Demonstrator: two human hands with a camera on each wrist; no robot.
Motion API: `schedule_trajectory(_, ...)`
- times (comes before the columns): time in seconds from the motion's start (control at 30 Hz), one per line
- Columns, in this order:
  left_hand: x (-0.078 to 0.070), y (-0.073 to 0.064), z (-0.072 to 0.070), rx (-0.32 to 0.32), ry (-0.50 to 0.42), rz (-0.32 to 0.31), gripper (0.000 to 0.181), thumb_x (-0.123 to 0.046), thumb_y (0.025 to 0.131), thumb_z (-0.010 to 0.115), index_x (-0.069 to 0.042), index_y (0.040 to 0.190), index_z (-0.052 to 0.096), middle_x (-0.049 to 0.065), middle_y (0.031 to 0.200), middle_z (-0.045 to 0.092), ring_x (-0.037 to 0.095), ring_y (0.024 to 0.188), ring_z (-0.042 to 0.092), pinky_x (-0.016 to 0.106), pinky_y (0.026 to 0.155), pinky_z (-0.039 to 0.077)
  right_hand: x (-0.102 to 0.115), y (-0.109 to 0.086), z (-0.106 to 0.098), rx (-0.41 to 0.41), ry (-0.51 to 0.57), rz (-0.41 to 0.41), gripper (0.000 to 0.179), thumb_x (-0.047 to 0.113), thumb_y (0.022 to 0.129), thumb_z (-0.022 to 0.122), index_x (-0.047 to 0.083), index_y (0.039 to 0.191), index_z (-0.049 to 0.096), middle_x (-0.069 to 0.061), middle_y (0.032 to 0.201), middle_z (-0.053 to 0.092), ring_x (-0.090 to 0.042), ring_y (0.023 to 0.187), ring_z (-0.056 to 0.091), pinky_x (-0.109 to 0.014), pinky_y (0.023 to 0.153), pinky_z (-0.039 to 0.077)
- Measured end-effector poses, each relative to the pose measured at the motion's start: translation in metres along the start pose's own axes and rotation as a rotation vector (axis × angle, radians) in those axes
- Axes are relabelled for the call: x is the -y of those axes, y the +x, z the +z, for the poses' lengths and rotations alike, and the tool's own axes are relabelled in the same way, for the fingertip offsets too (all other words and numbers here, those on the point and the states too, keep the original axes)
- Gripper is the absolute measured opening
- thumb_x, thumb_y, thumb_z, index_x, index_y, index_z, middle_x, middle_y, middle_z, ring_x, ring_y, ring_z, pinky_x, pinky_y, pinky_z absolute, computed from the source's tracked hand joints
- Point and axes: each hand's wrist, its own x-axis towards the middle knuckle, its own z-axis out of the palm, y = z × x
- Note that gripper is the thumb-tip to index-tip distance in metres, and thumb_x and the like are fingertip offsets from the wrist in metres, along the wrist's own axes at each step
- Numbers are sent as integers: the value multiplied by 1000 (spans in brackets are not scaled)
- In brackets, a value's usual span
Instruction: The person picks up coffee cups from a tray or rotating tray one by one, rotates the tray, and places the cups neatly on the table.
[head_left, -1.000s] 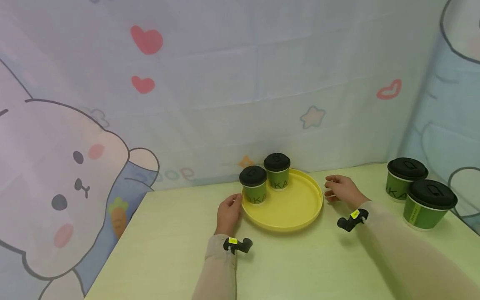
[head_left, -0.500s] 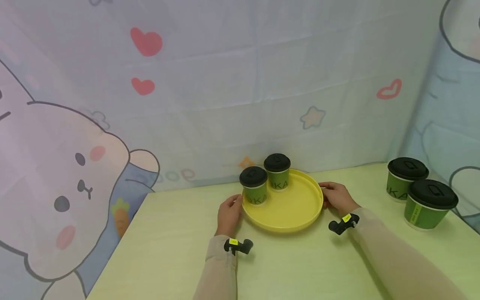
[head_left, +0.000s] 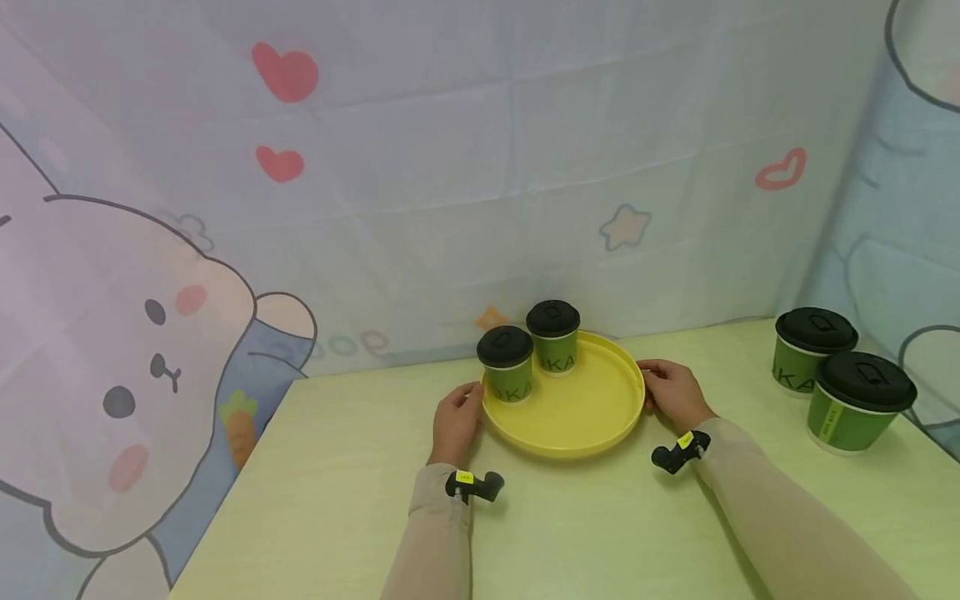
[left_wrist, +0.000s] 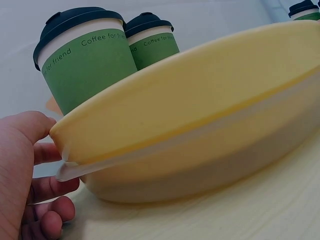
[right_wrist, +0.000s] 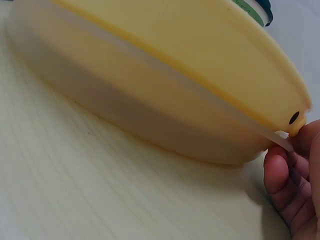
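Note:
A round yellow tray (head_left: pixel 573 421) rests on the table, with a paler translucent layer (left_wrist: pixel 135 187) under its rim in the left wrist view. Two green paper coffee cups with black lids stand on it: a front cup (head_left: pixel 510 385) at its left edge and a back cup (head_left: pixel 557 354) behind. My left hand (head_left: pixel 455 423) grips the tray's left edge, thumb at the rim and fingers curled against the side below. At the right edge my right hand (head_left: pixel 675 393) pinches the tray by a small tab (right_wrist: pixel 299 121), thumb above and fingers underneath.
Two more lidded green cups, a rear cup (head_left: pixel 798 367) and a wider front cup (head_left: pixel 851 421), stand on the table (head_left: pixel 345 500) at far right. A cartoon-printed cloth (head_left: pixel 420 208) hangs close behind the tray.
My right hand has moved left from beside the tray and taken hold of its right edge. The left hand stays at the left edge; tray and cups have kept their places.

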Motion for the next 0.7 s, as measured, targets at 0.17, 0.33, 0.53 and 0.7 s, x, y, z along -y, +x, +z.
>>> schedule_trajectory(0.17, 0, 1, 0, 3, -6, -15, 44, -50, 97, 61, -20, 127, 72, 5, 114, 69, 19, 87, 61, 32, 75, 51, 0, 0, 0, -5, -3, 12, 40, 21, 107, 50, -5, 135, 58, -14, 98, 66, -12, 60, 58, -27, 58, 52)
schedule_trajectory(0.33, 0, 2, -1, 12, 4, 0, 43, -48, 99, 60, -18, 127, 71, 7, 117, 69, 19, 87, 62, 32, 76, 52, 0, 1, 1, -3, -6, 5, 39, 20, 107, 51, -5, 135, 58, -14, 98, 66, -13, 59, 59, -27, 58, 52)
schedule_trajectory(0.53, -3, 4, -7, 81, -67, -25, 39, -42, 101, 58, -15, 125, 71, 5, 103, 67, 15, 65, 56, 27, 60, 47, 3, -2, 1, -6, -13, -1, 39, 19, 107, 49, -6, 134, 58, -14, 97, 65, -13, 59, 58, -26, 58, 52)
schedule_trajectory(0.7, -5, 3, -13, 136, -113, -40, 36, -40, 102, 57, -13, 122, 71, 6, 102, 66, 17, 67, 59, 28, 57, 49, 2, -2, 1, -3, -18, -5, 39, 19, 107, 49, -7, 134, 57, -13, 93, 65, -13, 59, 58, -27, 58, 51)
